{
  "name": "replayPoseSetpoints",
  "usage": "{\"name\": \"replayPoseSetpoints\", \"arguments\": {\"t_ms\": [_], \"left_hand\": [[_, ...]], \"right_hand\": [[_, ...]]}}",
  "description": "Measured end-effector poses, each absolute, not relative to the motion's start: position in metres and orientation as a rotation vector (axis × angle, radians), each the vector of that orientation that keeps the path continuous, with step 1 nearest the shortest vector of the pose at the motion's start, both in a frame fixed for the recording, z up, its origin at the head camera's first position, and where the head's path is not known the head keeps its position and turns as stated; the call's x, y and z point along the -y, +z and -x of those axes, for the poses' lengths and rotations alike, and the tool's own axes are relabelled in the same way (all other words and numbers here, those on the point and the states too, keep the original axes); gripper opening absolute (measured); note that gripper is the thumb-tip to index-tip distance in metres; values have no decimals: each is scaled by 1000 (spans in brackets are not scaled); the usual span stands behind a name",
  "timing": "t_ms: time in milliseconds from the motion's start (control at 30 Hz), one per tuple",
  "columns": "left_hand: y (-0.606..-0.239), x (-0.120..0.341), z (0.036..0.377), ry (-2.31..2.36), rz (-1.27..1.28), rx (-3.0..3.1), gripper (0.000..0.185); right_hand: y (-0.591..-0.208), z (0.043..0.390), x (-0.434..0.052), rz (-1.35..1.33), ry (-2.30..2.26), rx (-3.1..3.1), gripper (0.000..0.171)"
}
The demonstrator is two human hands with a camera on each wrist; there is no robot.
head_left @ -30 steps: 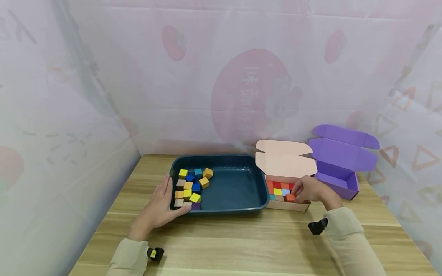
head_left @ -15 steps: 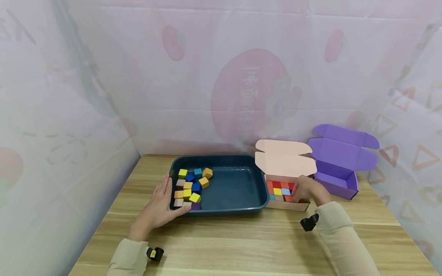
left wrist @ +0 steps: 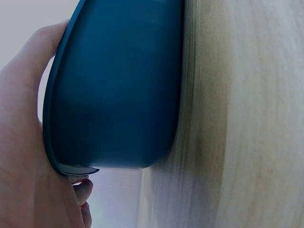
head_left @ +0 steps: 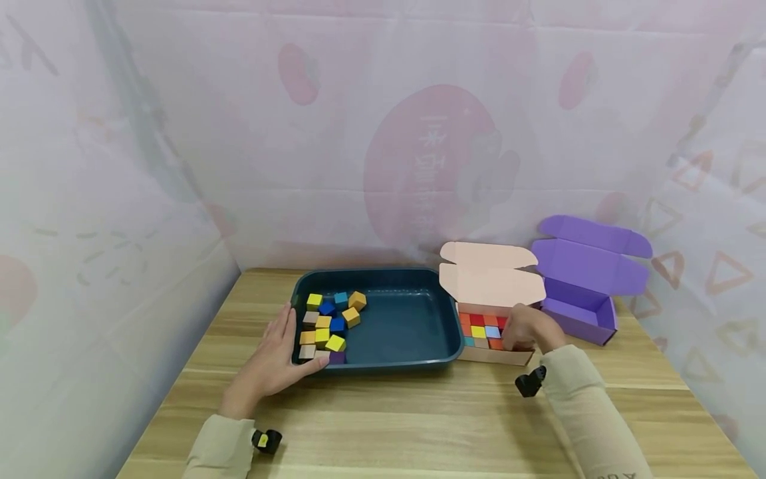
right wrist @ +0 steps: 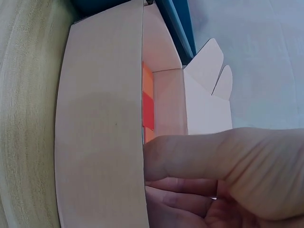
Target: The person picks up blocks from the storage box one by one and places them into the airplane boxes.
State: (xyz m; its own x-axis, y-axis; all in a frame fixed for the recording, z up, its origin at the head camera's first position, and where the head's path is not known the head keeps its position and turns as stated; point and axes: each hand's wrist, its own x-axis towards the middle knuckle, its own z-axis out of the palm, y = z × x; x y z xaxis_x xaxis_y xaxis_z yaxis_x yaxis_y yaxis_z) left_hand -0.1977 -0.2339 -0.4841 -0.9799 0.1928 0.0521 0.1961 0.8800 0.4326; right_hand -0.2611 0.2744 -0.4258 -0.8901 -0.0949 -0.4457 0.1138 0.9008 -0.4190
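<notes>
My left hand rests on the near left corner of a dark teal tray. Its fingers lie along the left rim, with the thumb across the front rim. In the left wrist view the tray wall stands beside the hand. My right hand reaches down into the right end of an open peach cardboard box. Its fingertips are hidden in the box, close by an orange-red block. Rows of coloured blocks fill the box's left part, including a yellow block and a light blue block.
Several yellow, blue, orange, wooden and purple blocks lie in the tray's left part. An open purple box stands behind and right of the peach box. Wooden tabletop extends in front; a printed cloth hangs behind.
The right hand has moved slightly left and down into the peach box. The orange-red block, raised at its fingertips earlier, now sits lower in the front row. The left hand stays on the tray.
</notes>
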Motion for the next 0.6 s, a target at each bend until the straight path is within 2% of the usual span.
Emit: {"name": "replayPoseSetpoints", "arguments": {"t_ms": [433,600], "left_hand": [[-488,236,200,-703,335,3023,128],[-489,236,200,-707,335,3026,130]], "right_hand": [[-425,258,-269,-2,-605,-2594,38],[-416,250,-263,-1,-581,-2642,23]]}}
